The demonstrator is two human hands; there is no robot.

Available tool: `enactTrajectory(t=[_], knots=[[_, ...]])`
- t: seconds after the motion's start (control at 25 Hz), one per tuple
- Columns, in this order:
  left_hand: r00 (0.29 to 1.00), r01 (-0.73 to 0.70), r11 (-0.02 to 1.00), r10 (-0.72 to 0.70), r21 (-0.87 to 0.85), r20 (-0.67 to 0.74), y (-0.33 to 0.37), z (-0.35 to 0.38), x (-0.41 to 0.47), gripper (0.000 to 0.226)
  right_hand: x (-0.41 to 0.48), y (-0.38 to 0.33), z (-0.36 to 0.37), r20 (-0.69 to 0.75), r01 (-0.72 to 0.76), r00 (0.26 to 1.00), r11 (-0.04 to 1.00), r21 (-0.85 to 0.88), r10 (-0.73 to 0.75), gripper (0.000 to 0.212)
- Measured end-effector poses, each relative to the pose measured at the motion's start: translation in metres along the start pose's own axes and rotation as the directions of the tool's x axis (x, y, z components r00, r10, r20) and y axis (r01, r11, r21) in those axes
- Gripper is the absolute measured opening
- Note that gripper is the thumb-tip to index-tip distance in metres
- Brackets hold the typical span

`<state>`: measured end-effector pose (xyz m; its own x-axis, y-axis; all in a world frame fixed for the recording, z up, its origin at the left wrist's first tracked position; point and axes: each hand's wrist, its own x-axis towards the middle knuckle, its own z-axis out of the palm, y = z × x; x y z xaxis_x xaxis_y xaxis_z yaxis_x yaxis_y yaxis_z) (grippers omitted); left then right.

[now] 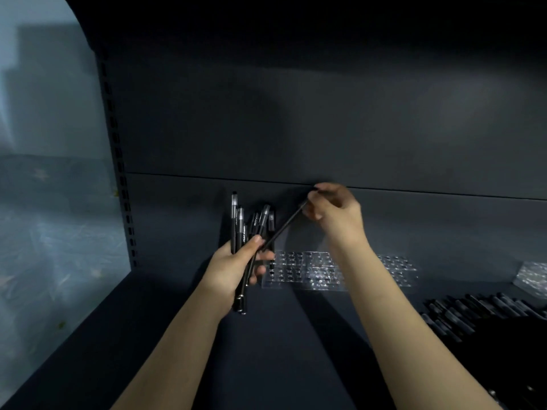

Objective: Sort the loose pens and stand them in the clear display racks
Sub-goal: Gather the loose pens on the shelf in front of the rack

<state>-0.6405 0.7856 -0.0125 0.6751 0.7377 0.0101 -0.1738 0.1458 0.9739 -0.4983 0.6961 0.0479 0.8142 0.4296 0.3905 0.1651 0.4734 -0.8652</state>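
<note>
Seemingly early: left hand (236, 263) grips a bundle of black pens (233, 220); right hand (334, 214) pinches one slanted pen (285, 227) by its top, above the clear racks (313, 272), apparently near-empty; many loose pens (473, 318) remain on the shelf (296, 335)

Dark grey metal shelving fills the view. Its back panel (325, 128) is plain, crossed by one thin horizontal seam (207, 177). The shelf (281, 350) below it is the same dark grey, flat and matte. At the left edge a slotted upright (120, 170) runs downward with a column of small holes. Left of it is a pale blue-grey blurred area (44, 202), the brightest part of the scene. The top of the shelving sinks into deep shadow. The light is dim and cool.
</note>
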Motion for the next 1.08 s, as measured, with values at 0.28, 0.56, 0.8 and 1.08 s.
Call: enactTrajectory(t=[0.28, 0.56, 0.8, 1.08], knots=[[1.0, 0.015, 1.0, -0.015, -0.001, -0.019, -0.002, 0.0, 0.001, 0.023, -0.001, 0.007, -0.005, 0.057, 0.345, 0.93, 0.814, -0.467, -0.362, 0.014], [1.0, -0.003, 1.0, 0.003, 0.012, -0.014, -0.004, 0.002, 0.0, 0.021, -0.002, 0.014, -0.001, 0.127, 0.423, 0.895, 0.721, -0.549, -0.429, 0.015], [1.0, -0.009, 1.0, 0.009, -0.021, -0.002, -0.007, 0.004, 0.003, 0.018, -0.006, 0.026, 0.001, 0.28, 0.504, 0.852, 0.549, -0.666, -0.442, 0.01], [1.0, -0.008, 0.997, 0.007, -0.075, -0.011, -0.004, 0.004, -0.002, 0.023, -0.006, 0.029, -0.003, 0.373, 0.472, 0.881, 0.482, -0.738, -0.292, 0.021]])
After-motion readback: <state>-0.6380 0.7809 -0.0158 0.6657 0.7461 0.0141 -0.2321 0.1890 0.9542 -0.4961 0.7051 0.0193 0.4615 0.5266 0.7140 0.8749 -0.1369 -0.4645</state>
